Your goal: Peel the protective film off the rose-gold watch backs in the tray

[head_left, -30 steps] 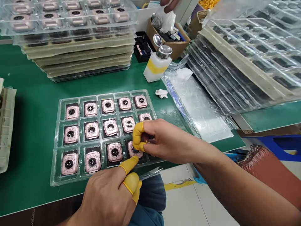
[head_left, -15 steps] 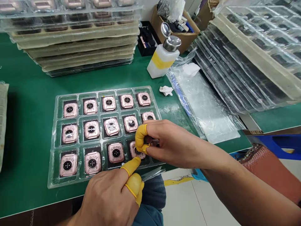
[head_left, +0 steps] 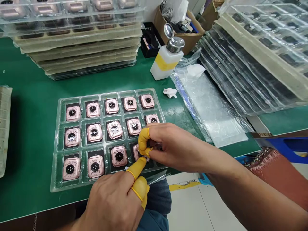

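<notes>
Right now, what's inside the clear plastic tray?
Square pink watch cases lie in the tray. The right hand partly covers the front row's fourth case and hides most of the front right compartment; its contents are unclear.

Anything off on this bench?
Minor stuff: a crumpled white tissue lies loose on the green tabletop beside the tray, like litter; the pump bottle has its metal lid flipped open; the tray's centre pink watch case sits slightly rotated.
</notes>
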